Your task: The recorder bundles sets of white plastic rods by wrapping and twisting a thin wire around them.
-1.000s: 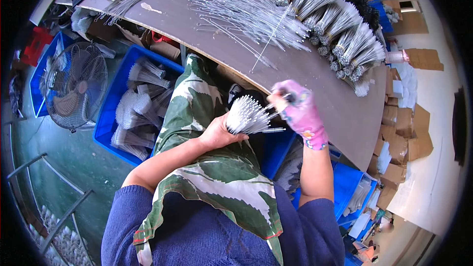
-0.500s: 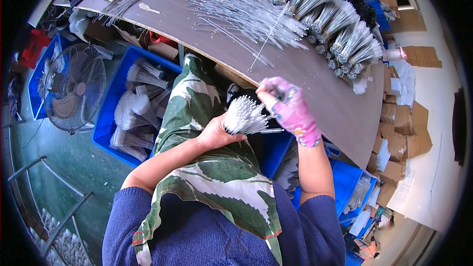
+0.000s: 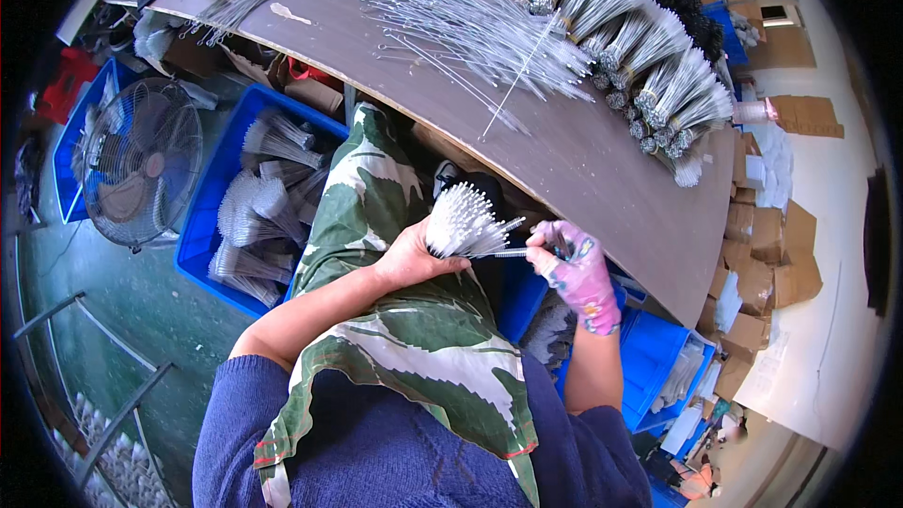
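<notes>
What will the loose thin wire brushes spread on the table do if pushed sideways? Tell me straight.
The loose wire brushes look thin and light, so a push would likely slide them easily over the smooth table. They lie crisscrossed, so they would probably snag and drag along as a tangle. Their long slender stems may flex instead of staying rigid.

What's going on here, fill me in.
A person sits at a table, an apron over the lap. The left hand grips a bundle of white-tipped wires, fanned out. The gloved right hand pinches one wire at the bundle's side. Loose wires and tied bundles lie on the table. A blue bin to the left holds more bundles.
</notes>
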`<state>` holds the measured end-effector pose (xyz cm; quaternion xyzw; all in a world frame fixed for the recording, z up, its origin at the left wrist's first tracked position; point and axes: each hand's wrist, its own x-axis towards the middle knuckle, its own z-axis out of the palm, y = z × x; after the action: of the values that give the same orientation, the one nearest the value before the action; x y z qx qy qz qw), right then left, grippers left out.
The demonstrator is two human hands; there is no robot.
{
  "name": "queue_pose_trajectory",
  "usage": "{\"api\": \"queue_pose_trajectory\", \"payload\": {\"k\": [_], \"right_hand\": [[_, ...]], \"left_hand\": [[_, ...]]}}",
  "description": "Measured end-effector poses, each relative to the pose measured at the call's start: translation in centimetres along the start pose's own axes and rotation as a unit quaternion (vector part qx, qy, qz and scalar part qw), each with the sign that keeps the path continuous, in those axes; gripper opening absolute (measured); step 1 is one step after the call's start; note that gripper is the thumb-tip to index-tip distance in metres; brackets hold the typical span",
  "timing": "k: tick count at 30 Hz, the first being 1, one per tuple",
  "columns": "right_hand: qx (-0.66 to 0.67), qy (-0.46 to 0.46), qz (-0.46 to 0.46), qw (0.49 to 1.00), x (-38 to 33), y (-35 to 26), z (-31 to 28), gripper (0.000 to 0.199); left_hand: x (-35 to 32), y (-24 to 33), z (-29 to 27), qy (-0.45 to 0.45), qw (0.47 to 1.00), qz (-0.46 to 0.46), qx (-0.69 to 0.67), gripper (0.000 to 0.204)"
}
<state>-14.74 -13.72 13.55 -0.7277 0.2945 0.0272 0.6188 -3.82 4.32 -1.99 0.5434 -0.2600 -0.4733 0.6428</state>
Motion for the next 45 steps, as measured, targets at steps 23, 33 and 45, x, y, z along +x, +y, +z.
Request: {"api": "queue_pose_trajectory", "payload": {"k": [23, 33, 45], "right_hand": [[-0.070, 0.182, -0.241, 0.951, 0.3, -4.3, 0.6, 0.008], [0.097, 0.301, -0.317, 0.894, 0.1, -6.8, 1.2, 0.011], [0.156, 0.309, -0.357, 0.868, -0.9, -7.0, -0.3, 0.013]], "left_hand": [[3.6, 3.2, 0.6, -0.061, 0.995, 0.073, -0.042, 0.056], [2.9, 6.0, -1.6, -0.140, 0.986, -0.009, -0.091, 0.062], [1.9, 4.4, -3.7, 0.034, 0.985, -0.083, -0.150, 0.049]]}}
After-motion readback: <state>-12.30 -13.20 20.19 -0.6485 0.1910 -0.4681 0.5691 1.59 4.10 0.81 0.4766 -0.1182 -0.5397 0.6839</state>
